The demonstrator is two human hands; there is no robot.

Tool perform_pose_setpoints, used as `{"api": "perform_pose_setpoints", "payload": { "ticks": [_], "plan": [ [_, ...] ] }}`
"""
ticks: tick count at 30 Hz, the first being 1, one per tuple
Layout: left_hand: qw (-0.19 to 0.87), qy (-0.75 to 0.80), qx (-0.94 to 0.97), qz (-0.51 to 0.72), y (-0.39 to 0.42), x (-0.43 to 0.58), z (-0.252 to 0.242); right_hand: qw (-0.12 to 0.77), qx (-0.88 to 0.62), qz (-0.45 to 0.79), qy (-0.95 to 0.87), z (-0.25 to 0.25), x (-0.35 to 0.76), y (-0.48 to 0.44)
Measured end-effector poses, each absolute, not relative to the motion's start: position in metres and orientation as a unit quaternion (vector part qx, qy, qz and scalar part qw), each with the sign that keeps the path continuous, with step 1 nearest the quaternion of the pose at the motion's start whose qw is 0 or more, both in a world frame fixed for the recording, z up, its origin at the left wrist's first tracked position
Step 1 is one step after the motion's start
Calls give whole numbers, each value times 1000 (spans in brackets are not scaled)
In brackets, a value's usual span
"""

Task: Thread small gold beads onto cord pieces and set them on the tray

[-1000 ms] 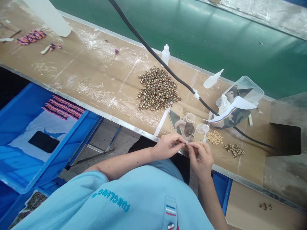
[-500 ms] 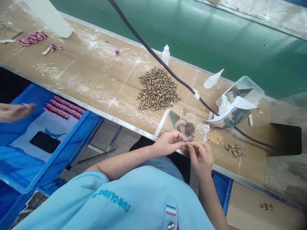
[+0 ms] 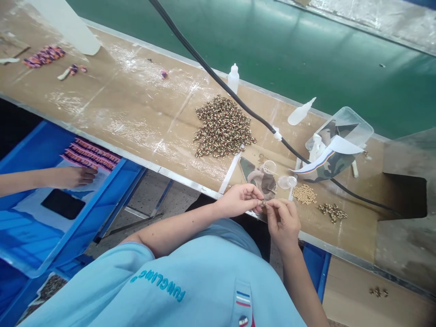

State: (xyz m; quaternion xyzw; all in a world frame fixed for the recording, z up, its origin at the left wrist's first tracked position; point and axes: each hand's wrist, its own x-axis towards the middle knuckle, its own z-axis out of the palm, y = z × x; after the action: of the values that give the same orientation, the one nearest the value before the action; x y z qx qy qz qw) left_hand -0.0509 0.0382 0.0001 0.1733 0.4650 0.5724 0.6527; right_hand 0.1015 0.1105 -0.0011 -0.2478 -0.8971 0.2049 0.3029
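Observation:
My left hand (image 3: pixel 241 200) and my right hand (image 3: pixel 283 220) meet at the bench's front edge, fingertips pinched on one small brown-and-cream patterned piece (image 3: pixel 262 204). Its exact kind is too small to make out. Just beyond them lies a camouflage cloth scrap (image 3: pixel 260 179) with round clear lids (image 3: pixel 287 182) beside it. To the right are a heap of tan beads (image 3: pixel 304 194) and a small pile of patterned pieces (image 3: pixel 333 212). A large heap of similar patterned pieces (image 3: pixel 223 127) covers the bench further left.
A black cable (image 3: pixel 207 68) hangs across the bench. Behind stand a white squeeze bottle (image 3: pixel 233 78), another lying bottle (image 3: pixel 301 112) and a clear tub (image 3: pixel 357 119). At left, a co-worker's hand (image 3: pixel 73 177) is over a blue bin (image 3: pixel 112 200) holding pink-purple strips and a phone (image 3: pixel 63 204).
My hands stay together on the small piece, with only slight finger movement. The co-worker's hand has reached further right, over the strips in the blue bin.

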Motion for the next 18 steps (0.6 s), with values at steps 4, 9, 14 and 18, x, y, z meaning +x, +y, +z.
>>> {"api": "perform_pose_setpoints", "payload": {
  "ticks": [4, 9, 14, 18],
  "plan": [
    [649, 468, 185, 571, 37, -50, -1, 316, -263, 229, -882, 1, 101, 108],
    [632, 476, 203, 577, 36, -48, 4, 326, -308, 275, -850, 2, 101, 102],
    [627, 485, 222, 568, 38, -47, 9, 311, -320, 311, -839, 2, 100, 99],
    [625, 505, 229, 549, 38, -46, 12, 315, -329, 325, -829, 4, 99, 96]
  ]
}}
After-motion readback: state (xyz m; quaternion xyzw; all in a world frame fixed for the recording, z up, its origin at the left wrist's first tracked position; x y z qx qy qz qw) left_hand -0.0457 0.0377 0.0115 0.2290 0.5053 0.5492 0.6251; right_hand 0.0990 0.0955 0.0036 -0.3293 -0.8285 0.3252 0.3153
